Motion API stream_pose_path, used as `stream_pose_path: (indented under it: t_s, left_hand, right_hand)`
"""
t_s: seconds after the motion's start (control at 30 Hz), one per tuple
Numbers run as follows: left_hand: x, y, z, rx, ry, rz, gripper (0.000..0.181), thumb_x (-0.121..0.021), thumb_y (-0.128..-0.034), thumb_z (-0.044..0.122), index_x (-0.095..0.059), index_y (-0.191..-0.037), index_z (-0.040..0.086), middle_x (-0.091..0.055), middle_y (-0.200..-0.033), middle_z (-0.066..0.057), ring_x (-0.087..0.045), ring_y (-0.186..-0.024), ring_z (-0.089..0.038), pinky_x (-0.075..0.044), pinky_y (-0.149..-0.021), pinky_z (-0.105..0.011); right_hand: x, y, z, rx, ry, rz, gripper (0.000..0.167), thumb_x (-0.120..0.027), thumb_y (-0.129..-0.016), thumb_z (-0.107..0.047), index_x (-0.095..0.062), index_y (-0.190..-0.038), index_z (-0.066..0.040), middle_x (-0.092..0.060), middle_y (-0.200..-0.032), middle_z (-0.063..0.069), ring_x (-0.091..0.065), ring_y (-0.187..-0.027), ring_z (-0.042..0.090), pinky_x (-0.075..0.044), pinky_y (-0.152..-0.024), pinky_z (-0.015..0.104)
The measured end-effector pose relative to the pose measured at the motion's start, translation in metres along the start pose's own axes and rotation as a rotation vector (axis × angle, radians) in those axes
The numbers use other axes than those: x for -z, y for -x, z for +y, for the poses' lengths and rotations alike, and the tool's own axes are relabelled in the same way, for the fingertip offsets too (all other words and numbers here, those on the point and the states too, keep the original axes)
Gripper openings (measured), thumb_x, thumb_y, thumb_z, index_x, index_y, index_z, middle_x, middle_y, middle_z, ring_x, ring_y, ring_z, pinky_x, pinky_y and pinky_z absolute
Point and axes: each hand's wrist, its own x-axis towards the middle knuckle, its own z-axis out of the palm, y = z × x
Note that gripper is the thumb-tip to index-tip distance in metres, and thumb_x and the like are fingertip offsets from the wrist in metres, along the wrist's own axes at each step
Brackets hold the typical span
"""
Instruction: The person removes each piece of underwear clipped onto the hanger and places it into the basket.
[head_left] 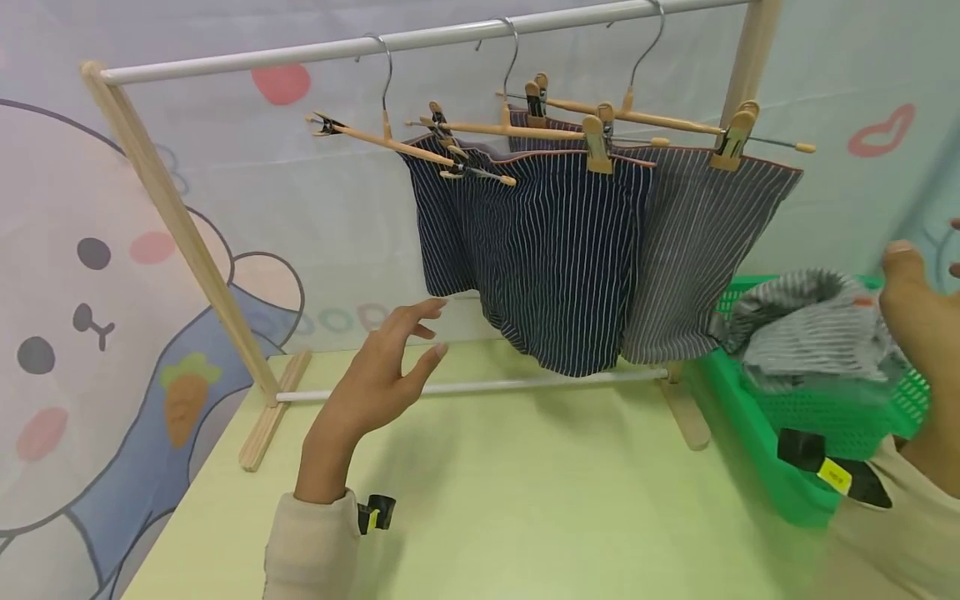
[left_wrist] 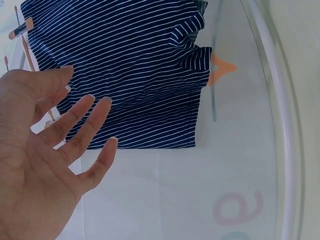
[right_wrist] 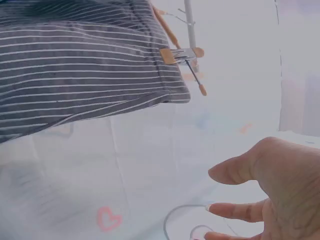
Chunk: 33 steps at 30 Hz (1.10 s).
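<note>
Under rail (head_left: 225,62), navy striped garment (head_left: 558,258) hanging from clips (head_left: 597,148). We're hovering L hand (head_left: 377,375) nr it, fingers loosely parted, empty; R hand (head_left: 922,333) hovering by green basket (head_left: 783,471), fingers relaxed, apparently empty. We're expecting light, soft, floppy handling; grasping best at waistband (head_left: 551,162).

I see garments (head_left: 558,267) hanging on the rack (head_left: 442,35); right of it, a basket (head_left: 776,462) holding, I think, bunched cloth (head_left: 817,337).
</note>
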Motion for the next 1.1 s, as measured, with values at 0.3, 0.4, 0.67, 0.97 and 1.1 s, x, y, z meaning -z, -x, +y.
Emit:
stream_pose_path:
  t_s: [0.3,0.4,0.67,0.97,1.1]
  left_hand:
    - [0.004,-0.004,0.002,0.003,0.001,0.000,0.050,-0.058,-0.1011,0.020,-0.042,-0.148,0.018,-0.054,-0.138,-0.003,-0.058,-0.121,-0.020,-0.042,-0.107,-0.051]
    - [0.004,-0.006,0.002,-0.001,0.000,0.001,0.050,-0.058,-0.1011,0.020,-0.042,-0.148,0.017,-0.054,-0.138,-0.004,-0.058,-0.121,-0.020,-0.043,-0.107,-0.050]
    - [0.004,-0.002,0.002,0.002,-0.005,0.004,0.049,-0.058,-0.1010,0.020,-0.043,-0.147,0.016,-0.054,-0.138,-0.005,-0.059,-0.120,-0.021,-0.046,-0.104,-0.048]
    - [-0.003,0.000,0.000,0.007,-0.003,-0.009,0.049,-0.058,-0.1012,0.021,-0.043,-0.147,0.018,-0.055,-0.138,-0.005,-0.059,-0.120,-0.020,-0.046,-0.102,-0.050]
    - [-0.003,-0.002,0.000,-0.002,-0.009,-0.004,0.049,-0.059,-0.1009,0.021,-0.043,-0.147,0.018,-0.055,-0.137,-0.004,-0.060,-0.119,-0.020,-0.048,-0.101,-0.048]
  right_hand:
    - [0.001,0.022,-0.024,0.170,0.055,0.017,0.052,-0.034,-0.106,-0.031,-0.028,-0.156,-0.019,-0.016,-0.166,0.007,-0.029,-0.151,0.033,-0.033,-0.116,0.060]
    - [0.000,0.022,-0.023,0.203,0.057,0.002,0.052,-0.035,-0.106,-0.030,-0.029,-0.156,-0.017,-0.018,-0.166,0.008,-0.031,-0.149,0.035,-0.035,-0.113,0.061]
    - [-0.009,0.001,-0.001,0.455,0.298,-0.286,0.063,-0.037,-0.104,-0.038,-0.032,-0.149,0.006,-0.028,-0.147,0.041,-0.041,-0.125,0.058,-0.036,-0.095,0.070]
    - [-0.016,0.017,-0.014,0.422,0.218,-0.207,0.063,-0.040,-0.102,-0.038,-0.031,-0.151,0.001,-0.046,-0.146,0.031,-0.055,-0.115,0.042,-0.045,-0.082,0.054]
    - [-0.020,0.026,-0.027,0.418,0.148,-0.135,0.060,-0.043,-0.101,-0.041,-0.038,-0.149,-0.006,-0.056,-0.139,0.022,-0.057,-0.092,0.009,-0.038,-0.071,0.026]
